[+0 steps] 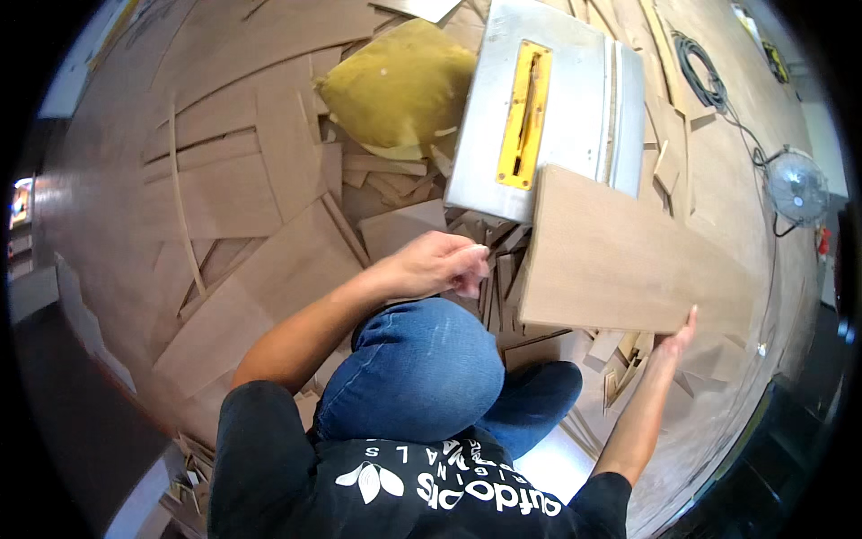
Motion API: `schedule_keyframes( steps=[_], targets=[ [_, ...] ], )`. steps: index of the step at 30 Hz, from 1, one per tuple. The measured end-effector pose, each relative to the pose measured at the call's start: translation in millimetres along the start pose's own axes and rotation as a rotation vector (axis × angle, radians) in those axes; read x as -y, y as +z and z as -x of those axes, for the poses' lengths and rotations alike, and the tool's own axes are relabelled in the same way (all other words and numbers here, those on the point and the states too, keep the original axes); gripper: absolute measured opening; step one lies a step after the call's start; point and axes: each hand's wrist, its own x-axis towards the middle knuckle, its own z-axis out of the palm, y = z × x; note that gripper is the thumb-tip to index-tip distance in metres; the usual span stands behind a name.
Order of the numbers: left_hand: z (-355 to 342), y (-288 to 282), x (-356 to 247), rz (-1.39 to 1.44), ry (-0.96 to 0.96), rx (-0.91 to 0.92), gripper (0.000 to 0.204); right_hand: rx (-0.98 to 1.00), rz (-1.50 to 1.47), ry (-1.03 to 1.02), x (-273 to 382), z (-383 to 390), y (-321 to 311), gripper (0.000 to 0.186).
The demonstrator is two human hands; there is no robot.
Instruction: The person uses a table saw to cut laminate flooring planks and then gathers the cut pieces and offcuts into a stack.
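My right hand [679,336] grips a wide plywood panel [628,260] by its near edge, thumb on top and the other fingers hidden beneath. The panel slants across the near right part of a table saw [561,108], which has a grey metal top and a yellow slotted insert [525,117]. In front of my raised knee, my left hand [449,264] hangs with its fingers curled in, a short way left of the panel and apart from it. Whether anything small sits in those fingers is hidden.
Flat wood sheets [215,198] and offcuts [391,184] cover the floor around the saw. A yellow cushion-like bag [400,85] lies left of it. On the right are a coiled dark cable [699,72] and a round fan [797,186] with its cord. Thin strips lie below the panel.
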Motion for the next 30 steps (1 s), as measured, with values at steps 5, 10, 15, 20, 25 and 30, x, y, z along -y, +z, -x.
schedule_keyframes(
  steps=[5, 10, 15, 20, 25, 30],
  targets=[
    [70, -54, 66, -0.699, -0.225, -0.736, 0.027, -0.063, 0.007, 0.032, -5, 31, -76, 0.053],
    [85, -70, 115, -0.693, -0.257, -0.880, 0.056, -0.192, 0.070, 0.006, -32, 31, -130, 0.052],
    [53, -71, 133, -0.763, -0.229, -0.902, 0.060, -0.313, 0.043, -0.025, -82, 16, -159, 0.054],
    [35, -75, 143, -0.468, -0.169, -0.881, 0.045, -0.332, -0.126, 0.038, -122, 1, -174, 0.057],
    [46, -62, 148, -0.189, -0.033, -0.789, 0.036, -0.390, 0.141, 0.234, -138, -7, -192, 0.054],
    [65, -56, 139, -0.192, -0.111, -0.885, 0.029, -0.327, 0.819, 0.418, -121, -13, -208, 0.063]
  ],
)
